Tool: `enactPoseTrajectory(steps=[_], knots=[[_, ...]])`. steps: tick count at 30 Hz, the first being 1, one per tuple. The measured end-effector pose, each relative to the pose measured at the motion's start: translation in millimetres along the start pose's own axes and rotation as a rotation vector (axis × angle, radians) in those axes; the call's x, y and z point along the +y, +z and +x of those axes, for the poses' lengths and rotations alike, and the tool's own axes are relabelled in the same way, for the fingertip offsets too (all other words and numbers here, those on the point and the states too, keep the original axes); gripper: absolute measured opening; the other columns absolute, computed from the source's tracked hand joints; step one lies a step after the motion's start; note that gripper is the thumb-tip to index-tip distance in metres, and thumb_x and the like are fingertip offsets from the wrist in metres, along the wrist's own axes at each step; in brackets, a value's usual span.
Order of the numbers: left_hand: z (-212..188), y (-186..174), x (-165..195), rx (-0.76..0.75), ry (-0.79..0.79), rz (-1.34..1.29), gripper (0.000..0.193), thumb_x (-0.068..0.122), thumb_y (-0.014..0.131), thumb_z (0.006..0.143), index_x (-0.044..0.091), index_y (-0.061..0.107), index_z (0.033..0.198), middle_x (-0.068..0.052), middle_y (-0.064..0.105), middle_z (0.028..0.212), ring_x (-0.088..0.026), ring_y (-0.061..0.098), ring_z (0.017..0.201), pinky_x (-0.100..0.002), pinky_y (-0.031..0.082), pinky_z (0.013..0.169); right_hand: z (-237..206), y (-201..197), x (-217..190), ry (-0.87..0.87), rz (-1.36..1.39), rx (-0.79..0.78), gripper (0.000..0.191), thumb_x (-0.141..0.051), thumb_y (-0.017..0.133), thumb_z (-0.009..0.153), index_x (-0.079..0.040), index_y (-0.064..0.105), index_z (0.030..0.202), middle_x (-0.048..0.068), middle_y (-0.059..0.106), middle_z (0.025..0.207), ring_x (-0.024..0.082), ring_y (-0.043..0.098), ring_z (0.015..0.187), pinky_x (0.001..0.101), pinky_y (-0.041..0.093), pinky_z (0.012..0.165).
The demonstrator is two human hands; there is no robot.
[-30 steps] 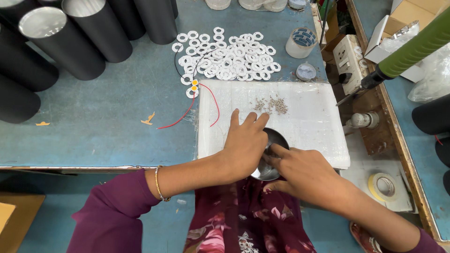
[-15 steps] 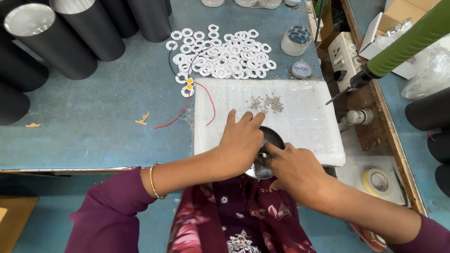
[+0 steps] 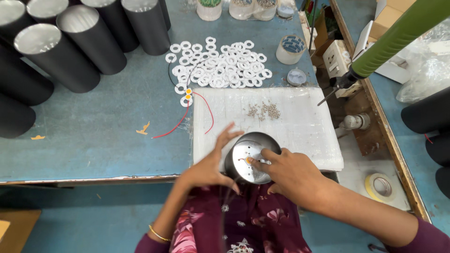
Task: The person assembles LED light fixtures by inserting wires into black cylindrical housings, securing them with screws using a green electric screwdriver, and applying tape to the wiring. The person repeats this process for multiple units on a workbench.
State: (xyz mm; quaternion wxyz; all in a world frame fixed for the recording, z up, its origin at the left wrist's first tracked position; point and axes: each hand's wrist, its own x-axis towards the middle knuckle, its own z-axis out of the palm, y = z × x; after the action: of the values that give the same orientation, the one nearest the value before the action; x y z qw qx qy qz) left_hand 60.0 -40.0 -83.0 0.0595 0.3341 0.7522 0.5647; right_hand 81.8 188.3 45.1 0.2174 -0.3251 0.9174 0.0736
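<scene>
— Where does the round metal housing (image 3: 251, 159) sit?
— At the near edge of the foam pad (image 3: 300, 126), between the left hand (image 3: 208, 166) and the right hand (image 3: 290, 174), whose fingertip lies inside it.

— And behind the pad?
— The heap of washers (image 3: 218, 70), with the tape roll (image 3: 290, 49) to its right. The screws (image 3: 265, 110) lie on the pad.

— To the left?
— The cylinders (image 3: 75, 47) stand at the far left of the table (image 3: 93, 136).

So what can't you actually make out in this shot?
- Small orange part at the metal disc: too small; right hand fingertips cover it.
- Black can body: hidden behind disc and left hand.
- Grey bits on the white pad: too small.
- Green handle: cut off, top edge.
</scene>
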Motion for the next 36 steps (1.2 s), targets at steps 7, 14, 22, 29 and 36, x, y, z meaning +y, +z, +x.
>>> enactPoseTrajectory(steps=[7,14,22,29,36], knots=[[-9.5,41.0,-36.6,0.091,-0.132,-0.084,0.135,0.037,0.099,0.058,0.007,0.021,0.164,-0.018,0.039,0.164,-0.032,0.039,0.154,-0.041,0.031,0.127,11.8,-34.7,75.1,-0.257,0.439,0.205,0.046,-0.036,0.081,0.080,-0.019,0.074,0.122,0.003,0.076,0.116,0.018,0.074,0.096,0.0366,0.057,0.075],[-8.6,38.2,-30.7,0.088,-0.147,-0.072,0.133,0.035,0.098,0.059,0.008,0.022,0.164,-0.018,0.042,0.162,-0.030,0.040,0.153,-0.041,0.032,0.126,181.0,7.8,160.8,0.179,0.528,0.926,0.022,-0.020,0.078,0.087,-0.002,0.079,0.101,0.015,0.077,0.097,0.027,0.073,0.077,0.0370,0.056,0.069],[-9.0,36.2,-28.0,0.076,-0.185,-0.094,0.131,0.036,0.098,0.060,0.012,0.023,0.165,-0.015,0.041,0.164,-0.030,0.040,0.154,-0.042,0.033,0.126,216.0,14.4,156.3,0.413,0.538,0.734,0.045,-0.043,0.084,0.081,0.000,0.078,0.093,0.016,0.074,0.096,0.031,0.071,0.086,0.0417,0.055,0.075],[-9.2,38.3,-32.6,0.088,-0.123,-0.066,0.131,0.036,0.098,0.062,0.011,0.022,0.165,-0.017,0.040,0.164,-0.031,0.040,0.154,-0.042,0.033,0.127,219.3,12.1,135.3,0.427,0.334,0.934,0.051,-0.047,0.087,0.078,0.000,0.074,0.093,0.017,0.070,0.101,0.035,0.068,0.090,0.0451,0.054,0.074],[-10.6,38.4,-36.9,0.087,-0.136,-0.042,0.130,0.035,0.098,0.061,0.012,0.021,0.164,-0.017,0.039,0.164,-0.033,0.042,0.152,-0.043,0.035,0.125,232.2,16.8,149.1,0.349,0.633,0.883,0.054,-0.023,0.092,0.070,-0.002,0.060,0.108,0.014,0.066,0.097,0.029,0.065,0.089,0.0394,0.053,0.078]])
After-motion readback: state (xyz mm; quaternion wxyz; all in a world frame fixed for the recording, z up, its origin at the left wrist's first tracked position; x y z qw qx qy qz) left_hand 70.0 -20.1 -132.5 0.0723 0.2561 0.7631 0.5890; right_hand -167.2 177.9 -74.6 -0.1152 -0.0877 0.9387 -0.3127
